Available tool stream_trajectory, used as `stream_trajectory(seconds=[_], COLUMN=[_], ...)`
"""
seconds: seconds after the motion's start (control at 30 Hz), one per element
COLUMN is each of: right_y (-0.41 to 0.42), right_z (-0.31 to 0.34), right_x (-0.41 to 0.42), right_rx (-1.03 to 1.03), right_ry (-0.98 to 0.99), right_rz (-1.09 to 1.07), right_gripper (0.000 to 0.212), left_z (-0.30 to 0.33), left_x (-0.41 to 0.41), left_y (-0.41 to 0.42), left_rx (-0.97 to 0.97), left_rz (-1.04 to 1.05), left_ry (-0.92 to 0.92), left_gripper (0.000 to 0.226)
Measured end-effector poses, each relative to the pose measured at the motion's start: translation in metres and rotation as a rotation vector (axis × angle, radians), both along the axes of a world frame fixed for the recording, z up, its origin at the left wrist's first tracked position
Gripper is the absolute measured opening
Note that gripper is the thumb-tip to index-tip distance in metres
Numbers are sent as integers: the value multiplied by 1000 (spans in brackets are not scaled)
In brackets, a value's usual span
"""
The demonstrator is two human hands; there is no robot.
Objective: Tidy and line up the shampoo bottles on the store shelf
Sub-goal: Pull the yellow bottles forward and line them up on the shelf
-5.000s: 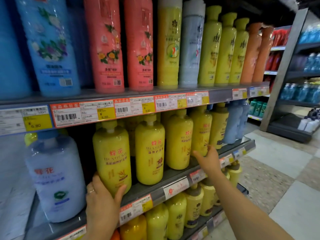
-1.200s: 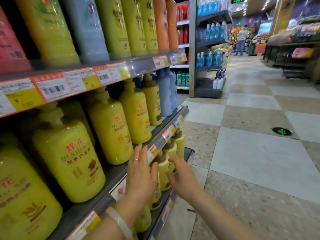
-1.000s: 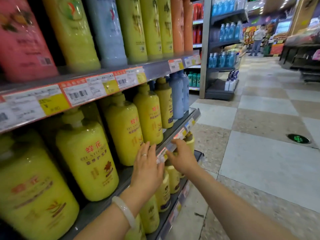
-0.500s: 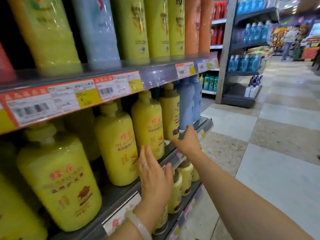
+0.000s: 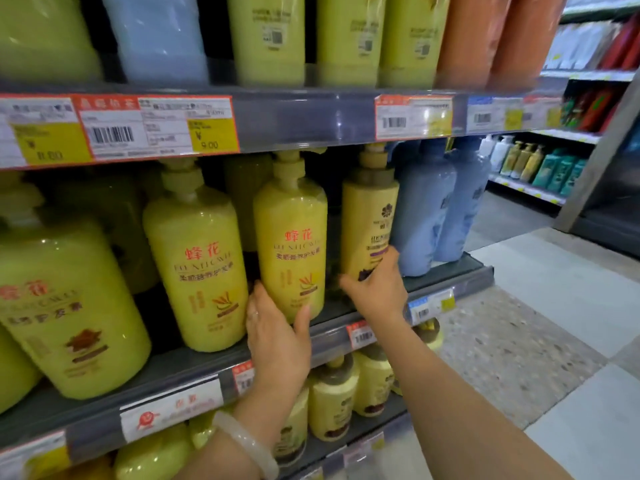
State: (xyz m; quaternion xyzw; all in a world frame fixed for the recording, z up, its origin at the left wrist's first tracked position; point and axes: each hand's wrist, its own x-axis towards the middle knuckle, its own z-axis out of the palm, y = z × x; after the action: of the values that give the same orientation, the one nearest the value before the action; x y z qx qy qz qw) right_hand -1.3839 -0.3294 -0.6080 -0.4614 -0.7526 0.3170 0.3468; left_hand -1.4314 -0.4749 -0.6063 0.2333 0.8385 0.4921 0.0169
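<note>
My left hand (image 5: 277,341) cupped a yellow bottle (image 5: 291,251) mid-frame; my right hand (image 5: 377,289) gripped the capped bottle (image 5: 369,216). The row at left looked aligned; these two remained.

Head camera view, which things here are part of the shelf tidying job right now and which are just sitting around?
In the job:
- left hand gripping a yellow bottle
- right hand gripping the darker-capped yellow bottle
- middle shelf

Just around:
- blue bottles
- orange bottles
- price labels
- far aisle shelving
</note>
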Motion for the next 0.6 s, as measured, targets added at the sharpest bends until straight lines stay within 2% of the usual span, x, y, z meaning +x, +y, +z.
stream_trajectory(seconds=[0.6], right_y=[-1], right_z=[-9], right_x=[2], right_rx=[95], right_ry=[75], right_rz=[-2], right_gripper=[82], left_z=[-1], left_x=[4], left_y=[6], left_rx=[-54], left_rz=[90], left_ry=[40], left_gripper=[71])
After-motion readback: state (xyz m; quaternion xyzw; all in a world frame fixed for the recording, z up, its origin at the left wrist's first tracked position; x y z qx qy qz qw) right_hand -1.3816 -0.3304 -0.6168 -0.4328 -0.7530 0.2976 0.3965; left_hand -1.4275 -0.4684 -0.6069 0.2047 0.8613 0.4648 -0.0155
